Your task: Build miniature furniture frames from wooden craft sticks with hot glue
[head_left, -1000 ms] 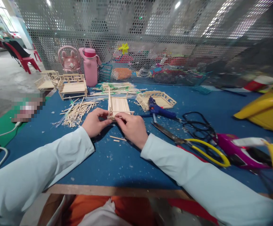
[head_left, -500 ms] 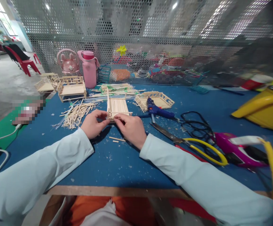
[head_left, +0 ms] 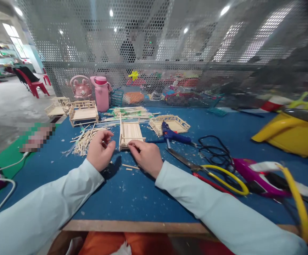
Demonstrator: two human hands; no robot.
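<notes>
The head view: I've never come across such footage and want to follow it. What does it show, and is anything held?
There is no machine here: a camera worn on a person's head looks forward and down at their bare hands. The right hand has its fingertips at the near edge of a slatted stick frame; whether they grip it is hard to tell. The left hand is apart from the frame, fingers half curled, with no object visible in it. On the blue tabletop lie loose sticks, a blue glue gun and scissors; a pink bottle stands farther back.
</notes>
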